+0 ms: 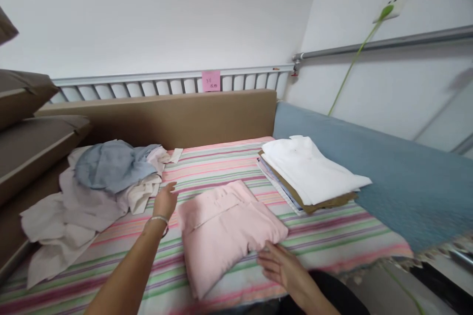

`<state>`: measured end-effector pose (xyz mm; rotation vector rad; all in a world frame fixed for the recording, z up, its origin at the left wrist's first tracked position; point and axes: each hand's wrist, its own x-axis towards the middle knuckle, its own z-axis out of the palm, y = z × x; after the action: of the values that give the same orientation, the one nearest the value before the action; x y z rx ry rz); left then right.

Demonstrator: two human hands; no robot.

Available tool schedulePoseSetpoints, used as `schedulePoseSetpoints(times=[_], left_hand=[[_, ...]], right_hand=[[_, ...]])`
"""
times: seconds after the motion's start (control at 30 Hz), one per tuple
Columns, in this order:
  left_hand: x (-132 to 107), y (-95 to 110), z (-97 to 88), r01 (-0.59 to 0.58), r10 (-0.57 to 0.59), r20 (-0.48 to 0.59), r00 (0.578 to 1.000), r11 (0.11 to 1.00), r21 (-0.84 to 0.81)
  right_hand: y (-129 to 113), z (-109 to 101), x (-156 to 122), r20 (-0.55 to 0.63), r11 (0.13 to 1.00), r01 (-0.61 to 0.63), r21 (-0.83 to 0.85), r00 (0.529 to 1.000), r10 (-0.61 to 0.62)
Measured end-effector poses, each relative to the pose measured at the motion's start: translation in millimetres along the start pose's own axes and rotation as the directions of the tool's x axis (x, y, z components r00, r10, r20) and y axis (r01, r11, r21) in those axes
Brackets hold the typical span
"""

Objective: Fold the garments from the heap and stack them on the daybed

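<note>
Cloth, pink and folded, lay at 6 o'clock on the striped sheet. It looked light, soft and floppy, best held flat from under both sides. The left hand and right hand had open fingers, the right's by its 4 o'clock edge. The sheet also held a messy heap at 10 and a neat pile at 2.

A pale pink garment lies folded, slightly rumpled, on striped cloth.
</note>
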<state>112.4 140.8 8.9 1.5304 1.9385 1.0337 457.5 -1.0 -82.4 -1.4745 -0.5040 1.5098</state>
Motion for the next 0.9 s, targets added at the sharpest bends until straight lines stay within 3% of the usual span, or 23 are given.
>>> schedulePoseSetpoints(times=[0.07, 0.1, 0.2, 0.27, 0.33, 0.37, 0.47, 0.53, 0.63, 0.77, 0.8, 0.9], left_hand=[[-21, -10, 6.7, 0.031, -0.033, -0.043, 0.999, 0.998, -0.050], [-36, -17, 9.0, 0.048, -0.052, -0.046, 0.998, 0.996, -0.075], [-84, -36, 13.5, 0.162, -0.169, -0.007, 0.986, 0.956, -0.245], [-107, -43, 16.1, 0.298, -0.293, 0.073, 0.953, 0.871, -0.391], [-123, -44, 20.0, 0.423, -0.390, 0.171, 0.905, 0.779, -0.463], [-129, -43, 22.6, 0.464, -0.413, 0.213, 0.885, 0.755, -0.463], [-142, -37, 32.6, 0.500, -0.423, 0.267, 0.866, 0.743, -0.445], [-148, -32, 39.2, 0.471, -0.408, 0.236, 0.882, 0.759, -0.449], [-154, -25, 45.1, 0.382, -0.372, 0.120, 0.921, 0.793, -0.474], [-156, -18, 46.9, 0.161, -0.228, -0.062, 0.972, 0.833, -0.529], [-155, -18, 47.6, 0.146, -0.221, -0.073, 0.973, 0.824, -0.547], [-148, -24, 51.1, 0.270, -0.319, 0.021, 0.947, 0.763, -0.588]], right_hand=[[-3, -28, -7, -0.040, 0.980, -0.044, -0.196, 0.999, 0.037], [-11, -40, -6, -0.072, 0.954, -0.021, -0.298, 0.997, -0.001], [-49, -59, 9, -0.058, 0.822, 0.225, -0.523, 0.953, -0.298], [-75, -53, 24, 0.038, 0.677, 0.427, -0.600, 0.860, -0.508], [-92, -36, 40, 0.116, 0.524, 0.509, -0.683, 0.784, -0.609], [-97, -26, 48, 0.132, 0.466, 0.491, -0.736, 0.779, -0.613], [-100, 0, 68, 0.136, 0.366, 0.377, -0.851, 0.830, -0.541], [-97, 10, 73, 0.157, 0.345, 0.365, -0.865, 0.849, -0.504], [-95, 16, 72, 0.217, 0.328, 0.426, -0.843, 0.827, -0.518], [-99, 16, 73, 0.300, 0.409, 0.653, -0.638, 0.699, -0.649], [-99, 16, 77, 0.291, 0.445, 0.677, -0.586, 0.689, -0.664], [-94, 12, 94, 0.254, 0.515, 0.624, -0.587, 0.746, -0.615]])
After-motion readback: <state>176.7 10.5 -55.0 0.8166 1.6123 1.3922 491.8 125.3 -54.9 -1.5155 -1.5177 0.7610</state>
